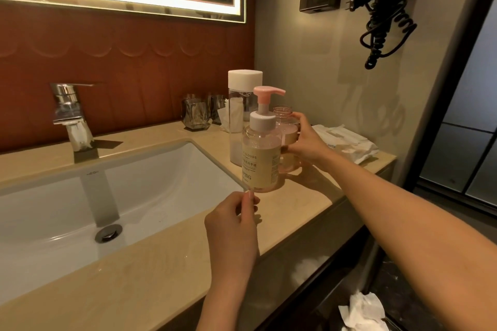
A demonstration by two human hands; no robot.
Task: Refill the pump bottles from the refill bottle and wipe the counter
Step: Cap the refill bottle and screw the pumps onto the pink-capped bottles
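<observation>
A pump bottle (pixel 262 158) with a pink pump head and a cream label stands on the counter (pixel 166 258) at the sink's right corner. Just behind it is a second pink-tinted bottle (pixel 285 129) with no pump and an open neck. My right hand (pixel 306 141) grips it from the right side. A tall clear refill bottle (pixel 240 115) with a white cap stands behind both, upright. My left hand (pixel 234 226) hovers just in front of the pump bottle's base, fingers loosely curled, holding nothing.
A white sink (pixel 80 209) with a chrome faucet (pixel 68 115) fills the left. Two glasses (pixel 195 114) stand by the red back wall. A pack of wipes (pixel 347 142) lies at the counter's right end. A hair dryer (pixel 384 16) hangs on the wall; crumpled tissue (pixel 363 309) lies below.
</observation>
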